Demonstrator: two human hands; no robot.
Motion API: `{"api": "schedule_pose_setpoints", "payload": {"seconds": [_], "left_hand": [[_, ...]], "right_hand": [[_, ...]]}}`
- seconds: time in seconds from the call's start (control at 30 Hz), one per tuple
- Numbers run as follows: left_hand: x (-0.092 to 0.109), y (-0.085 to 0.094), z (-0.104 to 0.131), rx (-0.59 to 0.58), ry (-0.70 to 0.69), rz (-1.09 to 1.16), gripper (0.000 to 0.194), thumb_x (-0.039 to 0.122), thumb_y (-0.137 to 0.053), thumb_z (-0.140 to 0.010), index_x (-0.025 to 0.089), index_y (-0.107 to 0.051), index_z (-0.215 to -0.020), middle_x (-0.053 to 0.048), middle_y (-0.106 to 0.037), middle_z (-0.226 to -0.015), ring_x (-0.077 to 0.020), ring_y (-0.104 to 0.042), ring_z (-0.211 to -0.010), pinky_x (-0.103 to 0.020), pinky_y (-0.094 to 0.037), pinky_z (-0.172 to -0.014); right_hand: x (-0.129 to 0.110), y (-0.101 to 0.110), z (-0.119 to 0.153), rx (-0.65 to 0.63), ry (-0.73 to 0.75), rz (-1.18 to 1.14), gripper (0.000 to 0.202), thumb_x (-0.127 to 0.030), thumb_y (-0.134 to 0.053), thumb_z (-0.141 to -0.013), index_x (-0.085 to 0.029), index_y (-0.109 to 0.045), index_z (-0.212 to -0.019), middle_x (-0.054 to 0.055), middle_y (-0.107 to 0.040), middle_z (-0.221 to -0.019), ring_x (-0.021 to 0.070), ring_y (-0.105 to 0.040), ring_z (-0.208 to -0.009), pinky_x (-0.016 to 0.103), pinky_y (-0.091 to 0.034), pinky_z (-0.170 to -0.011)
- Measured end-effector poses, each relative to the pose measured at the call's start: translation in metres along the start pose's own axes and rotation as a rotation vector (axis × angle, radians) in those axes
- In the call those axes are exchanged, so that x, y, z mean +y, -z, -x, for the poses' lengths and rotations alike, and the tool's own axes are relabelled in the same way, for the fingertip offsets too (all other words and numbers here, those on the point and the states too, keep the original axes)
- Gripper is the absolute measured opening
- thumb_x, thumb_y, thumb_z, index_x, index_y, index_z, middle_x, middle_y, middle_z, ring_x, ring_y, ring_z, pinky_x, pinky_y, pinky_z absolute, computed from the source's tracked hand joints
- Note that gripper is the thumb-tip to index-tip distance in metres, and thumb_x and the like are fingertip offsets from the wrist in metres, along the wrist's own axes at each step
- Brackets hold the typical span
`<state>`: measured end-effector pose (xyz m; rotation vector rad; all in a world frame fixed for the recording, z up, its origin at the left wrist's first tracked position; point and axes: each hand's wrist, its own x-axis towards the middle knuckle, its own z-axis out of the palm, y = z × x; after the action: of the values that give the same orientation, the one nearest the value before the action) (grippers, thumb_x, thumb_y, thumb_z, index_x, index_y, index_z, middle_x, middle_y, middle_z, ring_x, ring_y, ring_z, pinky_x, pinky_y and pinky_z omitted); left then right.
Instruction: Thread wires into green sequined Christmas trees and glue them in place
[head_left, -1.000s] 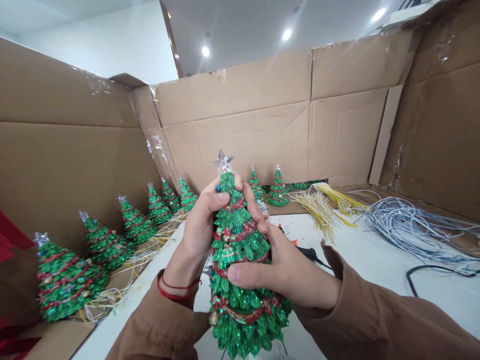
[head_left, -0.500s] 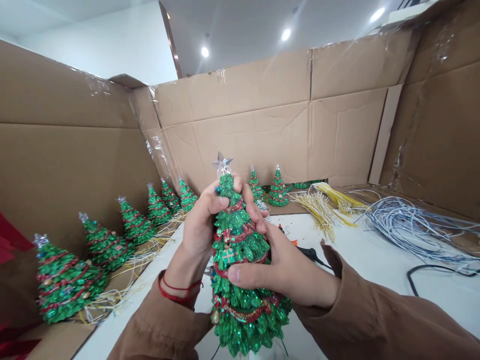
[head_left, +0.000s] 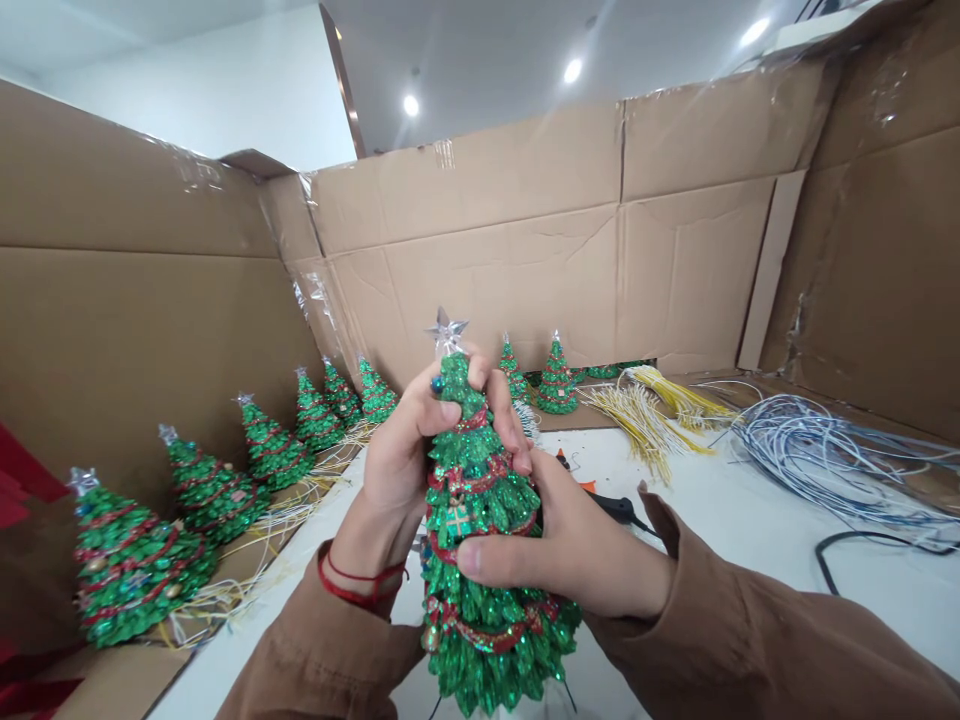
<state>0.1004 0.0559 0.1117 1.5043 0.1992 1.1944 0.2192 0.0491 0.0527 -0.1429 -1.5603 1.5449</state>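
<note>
From your head camera, you grip a glittering green Christmas tree [head_left: 487, 500] in both hands over the white bench [head_left: 720, 560], its clear star [head_left: 448, 330] pointing up and leaning slightly left. Your left hand [head_left: 401, 430] curls around the tree's narrow upper part, thumb pressed to its front below the star. Your right hand [head_left: 585, 540] closes on the tree's right side, thumb laid across its middle, just below a small gift ornament [head_left: 457, 519]; its other fingers are partly hidden. Whether the tree's base touches the bench, you cannot tell.

To the tree's left, a row of similar trees [head_left: 217, 490] lines the cardboard, beside loose white and yellow wires [head_left: 285, 515]. Beyond it, two more trees [head_left: 556, 378] stand near the cardboard wall [head_left: 480, 240]. To its right lie a black-handled tool [head_left: 615, 507], partly hidden, yellow-and-white wire bundles [head_left: 637, 425], a blue-and-white wire tangle [head_left: 810, 455] and a black cable [head_left: 825, 565].
</note>
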Motion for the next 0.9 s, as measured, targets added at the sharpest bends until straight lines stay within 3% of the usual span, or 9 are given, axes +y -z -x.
{"api": "schedule_pose_setpoints", "payload": {"seconds": [0.2, 0.5, 0.73, 0.9], "left_hand": [[0.003, -0.003, 0.005, -0.066, -0.015, -0.035, 0.016, 0.019, -0.050, -0.067, 0.019, -0.043, -0.082, -0.001, -0.062, -0.065, -0.0168, -0.065, -0.064, -0.031, -0.054, -0.062], [0.003, 0.001, 0.018, -0.215, -0.130, -0.383, 0.014, 0.029, -0.053, -0.079, 0.021, -0.043, -0.086, -0.001, -0.057, -0.072, -0.0171, -0.062, -0.066, -0.034, -0.052, -0.064], [-0.001, 0.000, 0.020, -0.197, -0.210, -0.620, 0.013, 0.028, -0.051, -0.075, 0.021, -0.043, -0.083, -0.004, -0.054, -0.076, -0.0199, -0.058, -0.071, -0.035, -0.046, -0.063], [-0.004, 0.001, 0.019, -0.263, -0.194, -0.564, 0.020, 0.019, -0.052, -0.070, 0.022, -0.042, -0.087, -0.003, -0.054, -0.077, -0.0196, -0.058, -0.073, -0.032, -0.044, -0.060]], "right_hand": [[0.004, 0.002, -0.002, -0.076, 0.102, 0.119, 0.049, -0.030, -0.075, -0.066, -0.022, -0.048, -0.106, 0.003, -0.056, -0.102, 0.0212, -0.054, -0.102, 0.044, -0.043, -0.095], [0.009, 0.015, -0.007, -0.159, 0.288, 0.310, 0.072, -0.021, -0.075, -0.057, -0.026, -0.036, -0.117, 0.001, -0.050, -0.091, 0.0220, -0.053, -0.090, 0.040, -0.045, -0.083], [0.018, 0.024, -0.010, -0.279, 0.365, 0.268, 0.053, -0.019, -0.072, -0.060, -0.025, -0.044, -0.105, 0.003, -0.053, -0.101, 0.0230, -0.054, -0.100, 0.040, -0.045, -0.088], [0.021, 0.028, -0.013, -0.294, 0.376, 0.270, 0.054, -0.023, -0.072, -0.060, -0.024, -0.047, -0.107, 0.003, -0.054, -0.101, 0.0220, -0.055, -0.097, 0.040, -0.045, -0.087]]}}
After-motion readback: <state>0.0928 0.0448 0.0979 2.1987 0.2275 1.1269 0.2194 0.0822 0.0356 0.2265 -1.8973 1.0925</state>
